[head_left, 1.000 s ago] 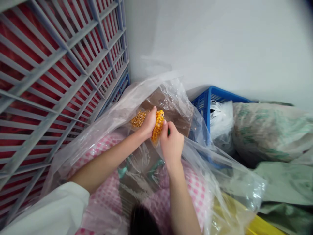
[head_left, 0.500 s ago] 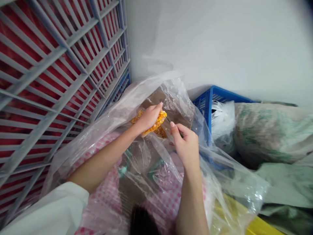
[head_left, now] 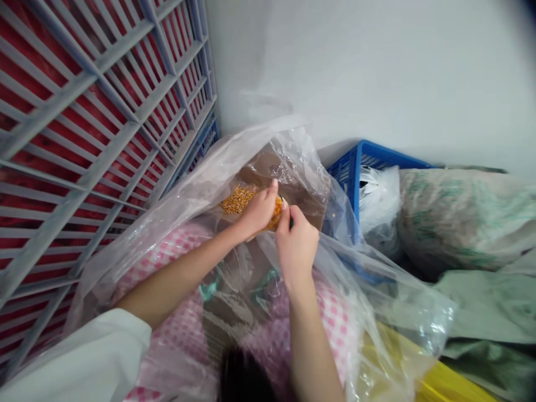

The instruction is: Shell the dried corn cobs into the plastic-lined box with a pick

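My left hand [head_left: 260,210] is wrapped round an ear of corn [head_left: 278,207], whose yellow kernels show at the end facing my right hand. My right hand [head_left: 296,237] is closed on a thin tool [head_left: 292,223] with a dark shaft and a bit of green at the grip; most of it is hidden by the fingers. Its fingertips are right at the end of the corn. Loose kernels [head_left: 238,200] lie in a heap beyond my left wrist, inside a large clear plastic bag [head_left: 301,153] spread over my lap.
A tall grey slatted crate [head_left: 138,120] with red contents rises on the left. At the right stand a blue basket [head_left: 359,184], a white plastic bag [head_left: 380,201] and a full woven sack [head_left: 460,218]. Yellow material [head_left: 450,382] lies low right; a white wall [head_left: 377,72] closes the back.
My right hand has moved left with the tool, up to the end of the corn. My left hand still grips the corn, and more loose kernels show beside it.
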A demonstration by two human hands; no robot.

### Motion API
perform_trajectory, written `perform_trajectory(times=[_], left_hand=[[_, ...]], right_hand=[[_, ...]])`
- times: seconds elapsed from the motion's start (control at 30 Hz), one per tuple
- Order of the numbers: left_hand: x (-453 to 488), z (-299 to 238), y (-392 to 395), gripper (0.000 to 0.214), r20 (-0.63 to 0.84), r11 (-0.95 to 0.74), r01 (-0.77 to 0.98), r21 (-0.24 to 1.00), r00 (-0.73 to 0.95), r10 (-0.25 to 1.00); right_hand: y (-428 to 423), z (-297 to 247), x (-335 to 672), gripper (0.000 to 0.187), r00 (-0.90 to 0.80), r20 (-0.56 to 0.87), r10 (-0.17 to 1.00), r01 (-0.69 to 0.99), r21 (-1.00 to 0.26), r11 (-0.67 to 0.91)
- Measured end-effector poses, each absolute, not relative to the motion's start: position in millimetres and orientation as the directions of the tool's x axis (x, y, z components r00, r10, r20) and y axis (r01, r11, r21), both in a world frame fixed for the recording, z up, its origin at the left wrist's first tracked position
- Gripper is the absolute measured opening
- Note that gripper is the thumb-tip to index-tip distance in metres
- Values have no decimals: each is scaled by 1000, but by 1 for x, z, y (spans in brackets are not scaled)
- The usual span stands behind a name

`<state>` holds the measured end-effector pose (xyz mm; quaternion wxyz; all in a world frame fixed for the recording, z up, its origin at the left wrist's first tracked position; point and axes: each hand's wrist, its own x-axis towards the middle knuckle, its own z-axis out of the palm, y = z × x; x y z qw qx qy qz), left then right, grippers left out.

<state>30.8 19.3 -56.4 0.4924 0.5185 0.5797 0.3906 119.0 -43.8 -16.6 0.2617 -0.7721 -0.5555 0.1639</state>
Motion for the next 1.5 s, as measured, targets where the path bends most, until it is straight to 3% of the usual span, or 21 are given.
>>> perform_trajectory(times=[0.1,0.17,0.23,0.3,0.43,0.63,0.77,0.87,1.0,1.5], left_hand=[[23,-57,27,57,-297,298,1,955,-73,952],[17,-50,31,59,-334,330,-119,937,-22,942],[13,-39,31,60,-346,373,-219,901,155,925],[11,-29,27,60,-313,439,-295,848,390,866],[8,-18,19,62,-182,587,-316,746,751,635],[7,-9,4,74,-62,747,-198,634,951,304],[9,-3,-5,79,-5,811,-148,566,983,183],[10,-1,-8,78,49,851,-133,508,991,126],[11,-1,-8,77,74,857,-130,498,992,107],[9,2,-13,81,81,855,-158,494,987,136]], right_hand=[[-41,-12,136,38,423,34,906,578,-780,-241],[-39,-8,147,38,493,-51,869,321,-917,-236],[-36,-6,152,36,470,-159,869,17,-982,-189],[-34,-5,150,31,410,-204,889,-223,-968,-119],[-34,-3,144,23,330,-200,922,-424,-904,-44],[-38,2,143,20,250,-173,953,-490,-871,-30],[-42,2,137,17,117,-160,980,-450,-888,-91],[-44,1,133,25,-19,-188,982,-447,-877,-177],[-44,0,131,23,-100,-195,976,-456,-863,-219],[-47,2,127,17,-131,-174,976,-461,-861,-215]])
